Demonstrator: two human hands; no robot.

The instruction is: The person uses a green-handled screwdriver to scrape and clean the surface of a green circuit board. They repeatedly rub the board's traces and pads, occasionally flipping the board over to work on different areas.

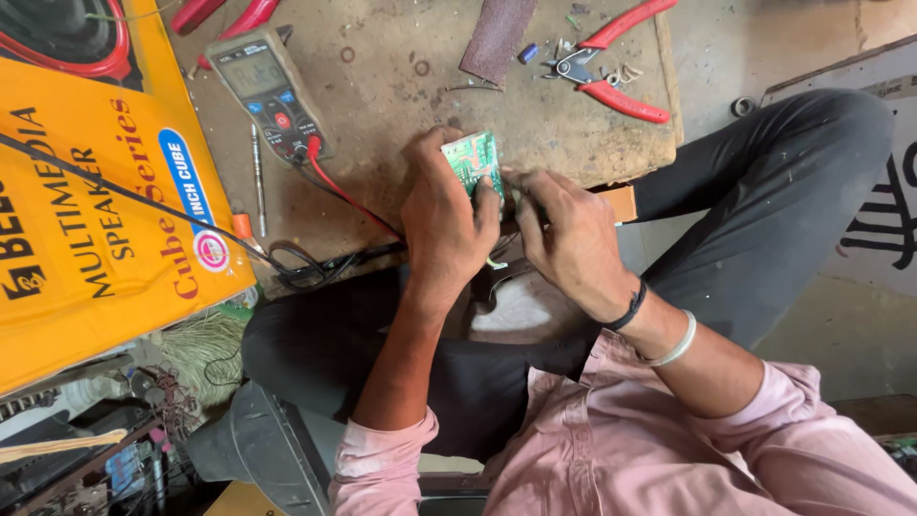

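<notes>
My left hand [445,227] grips a small green circuit board [473,158] by its lower edge, holding it upright over the near edge of a worn wooden work board [401,105]. My right hand [571,241] is closed beside it, fingertips pressed against the board's right side; what it pinches is hidden. Both hands sit above my lap, and I wear dark trousers and pink sleeves.
A grey multimeter [267,91] with red and black leads [344,196] lies left of the hands. Red-handled pliers [611,62] and a strip of sandpaper [497,38] lie at the far side. A yellow speaker box [86,210] fills the left. Cluttered parts lie lower left.
</notes>
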